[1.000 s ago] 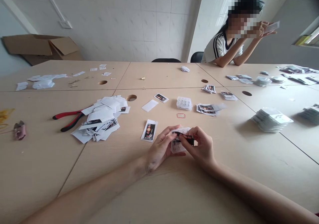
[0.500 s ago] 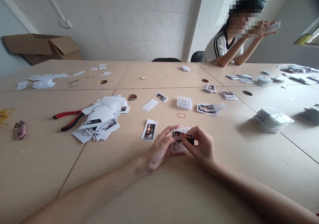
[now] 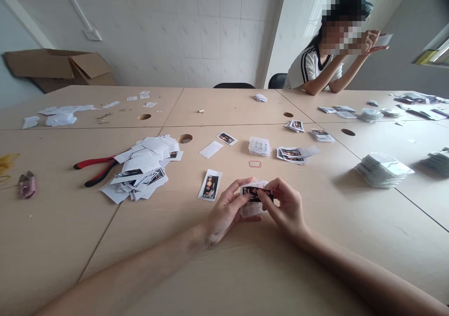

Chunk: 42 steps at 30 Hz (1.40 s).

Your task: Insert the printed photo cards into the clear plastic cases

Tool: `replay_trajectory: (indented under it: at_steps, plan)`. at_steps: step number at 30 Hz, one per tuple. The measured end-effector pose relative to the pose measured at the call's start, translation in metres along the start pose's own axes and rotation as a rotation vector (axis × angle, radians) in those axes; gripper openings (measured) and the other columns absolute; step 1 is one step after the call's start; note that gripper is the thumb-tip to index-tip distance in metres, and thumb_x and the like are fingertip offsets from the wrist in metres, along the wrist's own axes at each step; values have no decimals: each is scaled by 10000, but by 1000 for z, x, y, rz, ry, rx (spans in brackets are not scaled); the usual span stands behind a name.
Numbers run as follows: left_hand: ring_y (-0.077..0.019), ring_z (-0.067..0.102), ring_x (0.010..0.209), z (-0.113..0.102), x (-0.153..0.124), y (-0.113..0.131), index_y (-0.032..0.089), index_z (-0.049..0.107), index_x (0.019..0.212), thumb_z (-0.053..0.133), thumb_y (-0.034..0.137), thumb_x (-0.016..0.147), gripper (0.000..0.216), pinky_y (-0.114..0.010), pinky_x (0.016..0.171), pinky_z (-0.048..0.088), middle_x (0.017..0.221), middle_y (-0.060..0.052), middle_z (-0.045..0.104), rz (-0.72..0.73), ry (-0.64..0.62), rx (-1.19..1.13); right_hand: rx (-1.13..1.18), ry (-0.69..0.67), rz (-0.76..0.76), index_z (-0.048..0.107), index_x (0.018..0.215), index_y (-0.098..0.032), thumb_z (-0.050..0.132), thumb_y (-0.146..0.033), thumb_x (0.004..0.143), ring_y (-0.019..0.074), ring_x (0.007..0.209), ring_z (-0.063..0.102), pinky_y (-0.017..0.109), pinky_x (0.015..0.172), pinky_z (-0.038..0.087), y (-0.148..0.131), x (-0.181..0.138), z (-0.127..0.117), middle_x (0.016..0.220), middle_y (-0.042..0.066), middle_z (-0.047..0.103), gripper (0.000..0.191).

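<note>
My left hand (image 3: 228,206) is closed round a clear plastic case (image 3: 253,209) with small rings or hooks showing inside it. A black sticker (image 3: 257,194) with red and white print lies across the case's upper face. My left thumb presses on the sticker's left part. With thumb and fingers, my right hand (image 3: 286,203) pinches the right part of the sticker against the case. Left of my hands, a white-backed sticker (image 3: 210,185) rests on the table. Another clear case (image 3: 259,146) stands just beyond, near a small red-outlined label (image 3: 255,164).
A heap of stickers (image 3: 143,166) partly covers red-and-black-handled pliers (image 3: 96,162) at left. More stickers (image 3: 293,154) and a stack of clear cases (image 3: 382,168) lie to the right. Across the table (image 3: 196,269), a co-worker (image 3: 315,68) holds a case. Round holes (image 3: 185,138) pierce the tabletop.
The sticker, bent up on its right side before, now lies flatter and straighter across the case. My right thumb has shifted slightly along it. The case stays in my left hand.
</note>
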State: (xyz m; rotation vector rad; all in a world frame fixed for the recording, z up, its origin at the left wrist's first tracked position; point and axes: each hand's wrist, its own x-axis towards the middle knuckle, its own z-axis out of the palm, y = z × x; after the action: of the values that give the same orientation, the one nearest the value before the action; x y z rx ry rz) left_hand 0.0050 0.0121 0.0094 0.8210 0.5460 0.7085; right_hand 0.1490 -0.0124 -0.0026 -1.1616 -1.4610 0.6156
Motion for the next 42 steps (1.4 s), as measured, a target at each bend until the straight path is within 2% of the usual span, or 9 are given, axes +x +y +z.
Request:
replay_trajectory:
  at_steps: [6,10,18,21,24,26,32,42]
  plan:
    - [-211,525,972,3,-2,-4,285,489,1077,466,342,786,298,-406,772,475,1098,-41,518,74,69,97,-5,-17,25,437,647,-172,524,-219,748,70,467,433,198,426,363,0,0,-1,559,-37,455,141]
    - [-217,506,993,4,-4,-6,284,479,1093,460,359,783,319,-380,760,489,1138,-40,497,122,101,157,-11,-19,38,450,655,-168,527,-233,748,71,461,450,196,417,371,0,2,-2,557,-33,466,137]
    - [-219,516,957,2,-3,-4,283,471,1094,425,374,799,313,-350,696,505,1127,-46,485,103,68,125,-37,-9,20,454,669,-170,517,-233,755,71,459,462,192,417,389,-1,1,-2,565,-29,477,124]
    - [-211,499,967,2,-3,-3,276,451,1106,455,332,792,318,-367,732,492,1068,-48,504,107,45,135,-94,4,-62,458,676,-175,517,-212,751,72,459,473,193,428,394,0,1,-2,570,-29,493,102]
    - [-194,487,954,2,-3,-5,283,432,1107,614,200,685,466,-374,775,474,1017,-29,517,143,13,197,-171,28,-182,452,673,-180,501,-180,751,81,479,480,201,461,404,0,-1,-2,568,-26,496,92]
    - [-187,486,947,2,-3,-6,283,423,1107,629,162,665,503,-379,788,466,1010,-25,518,162,2,210,-220,30,-263,445,685,-183,483,-155,754,88,505,481,209,485,410,0,-1,-2,576,-20,495,84]
    - [-152,499,873,1,-5,-8,277,430,1127,576,214,713,443,-376,809,446,891,-16,544,137,30,202,-329,-15,-499,431,735,-195,476,-94,743,96,516,480,212,481,396,4,-5,-5,599,-6,503,111]
    - [-152,484,896,0,-5,-11,319,458,1097,569,208,711,416,-355,790,432,919,-11,552,124,65,158,-494,-78,-754,444,739,-208,473,-92,732,122,525,538,232,493,417,12,-1,-10,613,21,564,121]
